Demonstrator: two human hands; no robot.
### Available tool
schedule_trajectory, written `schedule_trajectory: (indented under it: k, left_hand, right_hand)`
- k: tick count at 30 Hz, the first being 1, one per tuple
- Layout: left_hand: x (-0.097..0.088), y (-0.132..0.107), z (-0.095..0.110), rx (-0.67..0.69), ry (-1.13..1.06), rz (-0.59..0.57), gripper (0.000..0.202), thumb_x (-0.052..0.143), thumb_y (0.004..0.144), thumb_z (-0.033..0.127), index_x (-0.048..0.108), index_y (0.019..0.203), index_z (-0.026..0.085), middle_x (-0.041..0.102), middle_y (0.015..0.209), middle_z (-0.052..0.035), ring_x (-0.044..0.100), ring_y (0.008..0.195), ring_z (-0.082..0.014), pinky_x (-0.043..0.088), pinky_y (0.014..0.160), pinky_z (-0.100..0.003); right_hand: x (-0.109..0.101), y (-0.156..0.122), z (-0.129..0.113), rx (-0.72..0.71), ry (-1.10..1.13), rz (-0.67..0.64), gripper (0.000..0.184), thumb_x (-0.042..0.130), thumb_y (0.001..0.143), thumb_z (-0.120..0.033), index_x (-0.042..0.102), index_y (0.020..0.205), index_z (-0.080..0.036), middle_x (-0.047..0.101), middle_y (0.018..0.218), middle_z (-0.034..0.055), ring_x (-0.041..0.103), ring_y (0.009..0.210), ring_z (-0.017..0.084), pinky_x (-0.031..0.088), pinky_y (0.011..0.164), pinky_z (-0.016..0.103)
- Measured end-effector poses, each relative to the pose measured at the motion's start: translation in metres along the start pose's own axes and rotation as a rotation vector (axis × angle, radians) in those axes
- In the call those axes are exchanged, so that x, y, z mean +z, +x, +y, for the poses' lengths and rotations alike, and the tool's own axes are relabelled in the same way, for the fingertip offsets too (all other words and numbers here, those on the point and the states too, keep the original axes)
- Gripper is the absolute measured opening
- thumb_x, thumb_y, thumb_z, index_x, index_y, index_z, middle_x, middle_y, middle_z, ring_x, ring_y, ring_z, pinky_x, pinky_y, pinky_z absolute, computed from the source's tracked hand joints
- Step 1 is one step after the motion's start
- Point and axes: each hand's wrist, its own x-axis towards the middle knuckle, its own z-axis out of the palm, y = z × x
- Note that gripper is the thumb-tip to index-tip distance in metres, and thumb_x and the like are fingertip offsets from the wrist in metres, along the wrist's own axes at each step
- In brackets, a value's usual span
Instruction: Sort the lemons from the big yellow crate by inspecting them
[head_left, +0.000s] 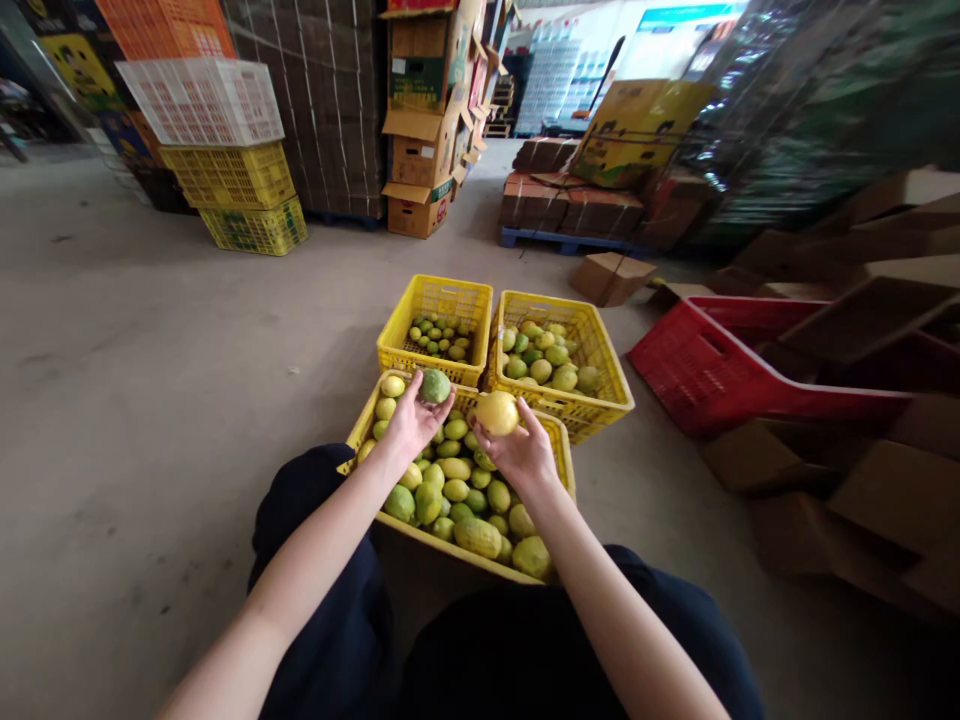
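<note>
My left hand [412,425] is closed around a green lemon [435,386]. In my right hand [529,450] rests a larger pale yellow lemon [496,413], with the fingers curled about it. Both hands are raised over a yellow crate [566,455] full of green and yellow lemons [454,490], and my forearms cover parts of it. Just beyond, at the left, a second yellow crate [386,352] has small greenish lemons [441,337] on its bottom. Beside it, a third yellow crate [611,370] contains larger yellow-green lemons [551,357].
A red crate [675,360] with cardboard stands at the right, amid loose cardboard boxes [795,530]. One small carton [611,277] lies beyond the crates. Stacked crates [232,175] stand far left. A blue pallet [570,242] bears flattened cardboard. My knees flank the near crate.
</note>
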Motion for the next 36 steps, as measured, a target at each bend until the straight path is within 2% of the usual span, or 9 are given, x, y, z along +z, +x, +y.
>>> schedule_trajectory:
  k: [5, 7, 10, 14, 19, 24, 28, 33, 36]
  left_hand:
    - [0.010, 0.003, 0.000, 0.051, -0.063, 0.054, 0.008, 0.062, 0.088, 0.017, 0.062, 0.081, 0.019, 0.065, 0.074, -0.0006, 0.064, 0.069, -0.0107, 0.059, 0.069, -0.020]
    - [0.013, 0.003, -0.001, 0.065, -0.049, 0.016, 0.011, 0.059, 0.088, 0.011, 0.060, 0.079, 0.018, 0.066, 0.074, -0.0012, 0.068, 0.077, -0.0129, 0.060, 0.076, -0.023]
    - [0.015, 0.004, -0.003, 0.028, -0.015, -0.032, 0.013, 0.052, 0.092, 0.023, 0.062, 0.085, 0.016, 0.069, 0.083, -0.0071, 0.070, 0.093, -0.0205, 0.061, 0.082, -0.032]
    - [0.014, 0.012, -0.007, -0.015, -0.014, 0.013, 0.027, 0.036, 0.095, 0.020, 0.062, 0.096, 0.014, 0.070, 0.092, -0.0118, 0.070, 0.099, -0.0229, 0.061, 0.081, -0.036]
    - [0.013, 0.021, -0.007, 0.037, 0.052, 0.014, 0.012, 0.050, 0.093, 0.016, 0.062, 0.094, 0.016, 0.070, 0.085, -0.0072, 0.070, 0.084, -0.0180, 0.060, 0.075, -0.029]
    - [0.013, 0.019, -0.007, 0.002, 0.044, 0.073, 0.007, 0.064, 0.086, 0.020, 0.059, 0.081, 0.018, 0.063, 0.073, -0.0012, 0.060, 0.064, -0.0106, 0.052, 0.062, -0.021]
    - [0.011, 0.017, -0.004, 0.035, -0.047, 0.027, 0.005, 0.061, 0.086, 0.022, 0.060, 0.083, 0.018, 0.064, 0.076, -0.0021, 0.062, 0.070, -0.0125, 0.055, 0.067, -0.024]
    - [0.008, 0.015, -0.001, -0.005, -0.032, -0.007, 0.018, 0.048, 0.090, 0.025, 0.063, 0.095, 0.016, 0.067, 0.085, -0.0093, 0.068, 0.094, -0.0239, 0.060, 0.078, -0.039]
    - [0.007, 0.014, 0.000, -0.003, -0.013, -0.040, 0.029, 0.039, 0.092, 0.021, 0.063, 0.106, 0.014, 0.069, 0.089, -0.0109, 0.069, 0.097, -0.0251, 0.061, 0.079, -0.041]
  right_hand:
    - [-0.003, -0.008, -0.011, -0.089, 0.051, 0.166, 0.016, 0.068, 0.081, -0.034, 0.058, 0.088, -0.023, 0.070, 0.072, 0.0015, 0.069, 0.064, 0.018, 0.062, 0.057, 0.027]
    - [-0.003, -0.014, -0.015, -0.099, 0.038, 0.138, 0.017, 0.065, 0.082, -0.034, 0.059, 0.092, -0.022, 0.072, 0.078, 0.0046, 0.072, 0.072, 0.021, 0.064, 0.062, 0.032]
    - [-0.004, -0.022, -0.020, -0.113, 0.034, 0.057, 0.018, 0.053, 0.084, -0.031, 0.061, 0.096, -0.021, 0.075, 0.090, 0.0096, 0.073, 0.085, 0.027, 0.063, 0.071, 0.042]
    - [-0.005, -0.025, -0.025, -0.165, 0.009, 0.032, 0.019, 0.047, 0.082, -0.020, 0.061, 0.095, -0.022, 0.076, 0.091, 0.0074, 0.072, 0.088, 0.028, 0.061, 0.078, 0.051]
    - [-0.006, -0.020, -0.031, -0.168, 0.026, 0.110, 0.014, 0.055, 0.084, -0.021, 0.060, 0.097, -0.019, 0.075, 0.085, 0.0060, 0.073, 0.082, 0.025, 0.063, 0.070, 0.039]
    - [-0.003, -0.017, -0.034, -0.151, 0.067, 0.229, 0.015, 0.058, 0.089, -0.035, 0.057, 0.087, -0.021, 0.066, 0.064, 0.0016, 0.066, 0.060, 0.018, 0.053, 0.042, 0.021]
    - [0.001, -0.019, -0.034, -0.167, 0.102, 0.266, 0.013, 0.058, 0.088, -0.034, 0.055, 0.084, -0.023, 0.063, 0.063, -0.0017, 0.063, 0.060, 0.015, 0.058, 0.052, 0.025]
    - [0.006, -0.024, -0.031, -0.117, 0.162, 0.171, 0.025, 0.047, 0.087, -0.028, 0.058, 0.104, -0.015, 0.071, 0.090, 0.0138, 0.071, 0.088, 0.028, 0.063, 0.066, 0.040]
    - [0.007, -0.023, -0.030, -0.097, 0.177, 0.097, 0.033, 0.044, 0.086, -0.026, 0.057, 0.113, -0.013, 0.072, 0.096, 0.0159, 0.070, 0.090, 0.028, 0.063, 0.066, 0.040]
